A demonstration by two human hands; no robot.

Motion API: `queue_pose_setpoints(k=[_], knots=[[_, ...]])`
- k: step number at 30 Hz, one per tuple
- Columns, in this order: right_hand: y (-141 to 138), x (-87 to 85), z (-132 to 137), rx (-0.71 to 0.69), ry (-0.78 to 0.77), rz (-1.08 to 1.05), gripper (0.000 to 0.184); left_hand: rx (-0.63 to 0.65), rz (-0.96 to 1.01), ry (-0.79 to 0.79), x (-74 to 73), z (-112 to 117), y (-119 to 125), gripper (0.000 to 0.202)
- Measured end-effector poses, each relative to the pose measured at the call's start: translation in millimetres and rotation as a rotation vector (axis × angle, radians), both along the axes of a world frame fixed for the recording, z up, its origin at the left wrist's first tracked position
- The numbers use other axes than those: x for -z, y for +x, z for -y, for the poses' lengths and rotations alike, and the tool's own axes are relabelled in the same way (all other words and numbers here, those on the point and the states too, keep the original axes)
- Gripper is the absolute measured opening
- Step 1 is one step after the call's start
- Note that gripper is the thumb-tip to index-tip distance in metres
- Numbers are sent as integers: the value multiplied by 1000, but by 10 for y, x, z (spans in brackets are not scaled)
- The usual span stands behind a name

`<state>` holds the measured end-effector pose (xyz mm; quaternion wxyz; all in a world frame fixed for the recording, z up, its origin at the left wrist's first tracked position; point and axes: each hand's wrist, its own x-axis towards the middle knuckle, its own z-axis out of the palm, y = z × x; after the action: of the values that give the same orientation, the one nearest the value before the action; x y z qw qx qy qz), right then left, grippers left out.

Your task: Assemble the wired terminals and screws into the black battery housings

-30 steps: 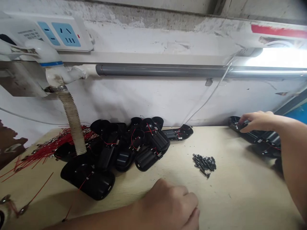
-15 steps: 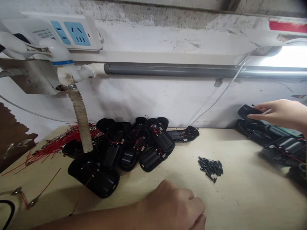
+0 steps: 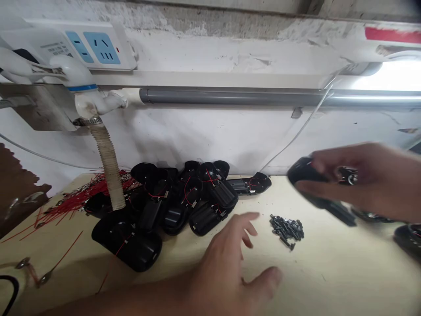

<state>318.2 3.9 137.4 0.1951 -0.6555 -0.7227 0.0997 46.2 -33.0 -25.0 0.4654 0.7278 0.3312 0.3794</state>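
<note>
My right hand (image 3: 371, 180) grips a black plastic housing (image 3: 305, 175) above the right side of the table, thumb on the near side; motion blurs both. My left hand (image 3: 230, 267) is open over the table's front, fingers and thumb spread and nothing in it. Just beyond its fingers lies a heap of small dark elongated parts (image 3: 286, 231). To its left, several black housings (image 3: 212, 215) with red wires are piled together, and one more housing (image 3: 253, 184) rests near the wall.
More housings (image 3: 408, 239) lie at the right edge, partly behind my right hand. Red wires with small metal discs (image 3: 88, 191) are heaped at the left. A ribbed hose (image 3: 107, 162) hangs from a white pipe fitting over the housings. A socket strip (image 3: 101, 48) is on the wall.
My right hand has lifted a housing off the right-hand group and moved left and nearer with it. My left hand has gone from curled to spread fingers.
</note>
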Motion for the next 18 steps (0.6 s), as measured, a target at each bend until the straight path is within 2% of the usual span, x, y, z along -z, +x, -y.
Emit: queue_pose_setpoints(k=[1,2,4,6,8,9,11,15,17,18], knots=[[-228,55,26,-139,-96,7,44,-15,74,-32,-2,-23,8,88],[-440,119,40,-240,-102,7,41,-19,142,-62,-3,-51,18,95],[-792,256,50,-294,-121,-39,42,15,266,-132,-11,-107,42,99],[-1018,373,56,-262,-175,-134,41,110,394,-212,-31,-154,63,85],[-1114,430,69,-284,-249,-233,37,200,512,-308,-51,-190,77,64],[-1119,432,75,-317,-280,-264,35,214,551,-367,-56,-206,81,59],[-1054,389,79,-358,-307,-264,38,164,598,-481,-49,-237,87,57],[-688,244,8,-251,-106,-35,59,1,642,-604,1,-284,76,59],[-449,212,-78,-223,-74,114,54,-3,645,-630,9,-290,60,58],[-337,215,-131,-227,-131,173,46,-3,641,-636,3,-289,53,58]])
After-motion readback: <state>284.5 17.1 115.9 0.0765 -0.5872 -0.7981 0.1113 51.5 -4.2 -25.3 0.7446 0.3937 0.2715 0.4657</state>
